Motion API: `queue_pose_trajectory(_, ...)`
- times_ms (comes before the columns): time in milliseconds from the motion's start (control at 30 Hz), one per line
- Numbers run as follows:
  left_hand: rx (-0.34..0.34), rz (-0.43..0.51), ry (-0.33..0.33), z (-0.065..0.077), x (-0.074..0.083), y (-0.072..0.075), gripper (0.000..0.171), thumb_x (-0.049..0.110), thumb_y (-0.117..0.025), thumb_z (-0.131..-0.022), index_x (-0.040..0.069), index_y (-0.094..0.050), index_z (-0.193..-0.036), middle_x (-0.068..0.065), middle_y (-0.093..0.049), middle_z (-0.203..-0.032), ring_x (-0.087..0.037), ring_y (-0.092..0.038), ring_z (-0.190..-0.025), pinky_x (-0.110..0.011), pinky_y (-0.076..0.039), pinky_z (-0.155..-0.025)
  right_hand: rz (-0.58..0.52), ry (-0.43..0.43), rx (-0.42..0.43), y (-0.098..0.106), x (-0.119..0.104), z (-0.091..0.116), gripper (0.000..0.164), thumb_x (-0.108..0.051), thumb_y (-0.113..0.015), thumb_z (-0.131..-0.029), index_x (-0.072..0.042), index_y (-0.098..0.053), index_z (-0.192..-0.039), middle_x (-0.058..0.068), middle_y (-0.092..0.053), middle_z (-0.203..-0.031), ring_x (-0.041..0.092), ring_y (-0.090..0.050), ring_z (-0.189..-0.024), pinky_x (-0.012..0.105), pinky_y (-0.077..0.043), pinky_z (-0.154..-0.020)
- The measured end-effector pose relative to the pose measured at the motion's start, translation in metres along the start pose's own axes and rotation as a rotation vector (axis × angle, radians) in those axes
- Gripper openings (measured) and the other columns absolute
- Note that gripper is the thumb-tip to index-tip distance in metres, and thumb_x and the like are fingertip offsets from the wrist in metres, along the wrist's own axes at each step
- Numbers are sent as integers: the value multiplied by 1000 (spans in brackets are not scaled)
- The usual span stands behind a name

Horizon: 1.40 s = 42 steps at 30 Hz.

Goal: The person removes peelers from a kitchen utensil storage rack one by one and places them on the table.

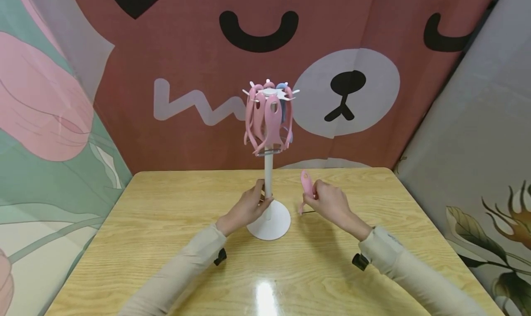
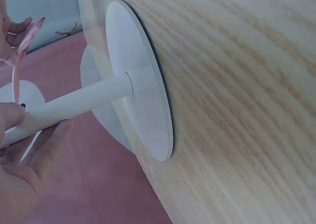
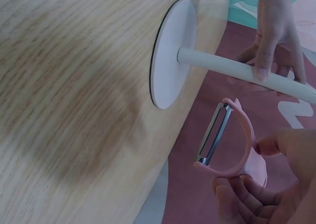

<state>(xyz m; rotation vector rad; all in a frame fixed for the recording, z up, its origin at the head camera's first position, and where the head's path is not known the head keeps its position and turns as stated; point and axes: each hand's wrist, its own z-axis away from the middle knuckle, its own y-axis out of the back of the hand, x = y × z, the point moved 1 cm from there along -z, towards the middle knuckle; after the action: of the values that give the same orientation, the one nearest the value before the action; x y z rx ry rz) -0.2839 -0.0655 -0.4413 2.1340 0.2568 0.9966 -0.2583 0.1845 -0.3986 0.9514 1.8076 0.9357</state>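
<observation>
A white stand (image 1: 268,175) rises from a round base (image 3: 170,61) on the table, with several pink peelers (image 1: 273,118) and a blue one (image 1: 283,108) hung around its top. My left hand (image 1: 249,203) holds the pole low down, thumb on one side and fingers on the other. To the right of the pole, my right hand (image 1: 329,201) pinches a pink Y-shaped peeler (image 3: 249,150) by its handle, near the head. Its metal blade (image 3: 215,134) points down, above the tabletop, and its handle tip points up.
The wooden table (image 1: 174,205) runs back to a brown bear-print cloth (image 1: 199,62). Floral cloths hang at the left (image 1: 45,90) and grey patterned cloth (image 1: 477,136) at the right. Dark wrist cameras sit under the left sleeve (image 1: 178,272) and right sleeve (image 1: 398,256).
</observation>
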Motion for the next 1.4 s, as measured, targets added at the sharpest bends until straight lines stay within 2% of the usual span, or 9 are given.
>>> queue_pose_trajectory(267, -10, -1, 8, 0, 0, -1, 41, 12, -57, -102, -3, -34, -132, -16, -60, -106, -23, -69, -89, -26, -57, -71, 34, -29, -23, -7, 3, 2, 27, -27, -69, -86, -6, -56, -74, -1, -49, -59, 15, -44, -49, 29, -34, -41)
queue_pose_trajectory(633, 1, -9, 13, 0, 1, -1, 41, 12, -58, -101, -3, -35, -132, -14, -60, -105, -22, -70, -88, -25, -57, -71, 71, -53, -79, -11, 1, 5, 32, -27, -70, -85, -11, -49, -66, -1, -45, -55, 13, -40, -48, 27, -29, -41)
queue_pose_trajectory(967, 0, -9, 32, 0, 1, -2, 41, 12, -58, -101, -3, -35, -132, -14, -60, -105, -22, -69, -89, -25, -57, -71, 73, -84, -191, -17, 2, 7, 41, -28, -69, -88, -14, -47, -56, -4, -40, -48, 10, -34, -45, 25, -25, -40)
queue_pose_trajectory(1400, 7, -40, 22, -1, 2, -1, 38, 11, -59, -101, -3, -37, -128, -12, -60, -103, -19, -69, -85, -23, -56, -67, 71, -144, -269, -32, 9, 10, 38, -29, -69, -86, -13, -48, -57, 0, -46, -53, 16, -43, -50, 29, -33, -43)
